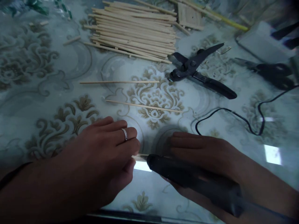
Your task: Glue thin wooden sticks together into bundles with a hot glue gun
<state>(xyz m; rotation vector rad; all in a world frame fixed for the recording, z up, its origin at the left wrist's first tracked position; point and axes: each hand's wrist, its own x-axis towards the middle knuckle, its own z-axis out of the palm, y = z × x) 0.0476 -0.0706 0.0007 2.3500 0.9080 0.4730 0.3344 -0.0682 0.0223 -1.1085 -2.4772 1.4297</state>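
My left hand [105, 149], with a ring on one finger, is closed in a pinch on a thin wooden stick [141, 155] near the table's front edge. My right hand [205, 152] is wrapped around a black glue gun [187, 175]. The gun's tip points left and meets the stick just beside my left fingertips; whether it touches the wood I cannot tell. Two thin loose sticks lie beyond my hands, an upper one [119, 82] and a lower one [144, 106]. The part of the stick inside my left hand is hidden.
A pile of wooden sticks [133, 34] lies at the back, beside a small stick panel [190, 17]. Black pruning shears [192, 67] rest open to the right. Farther right are scissors [273, 70], a white box [263, 40] and a winding black cord [233, 113].
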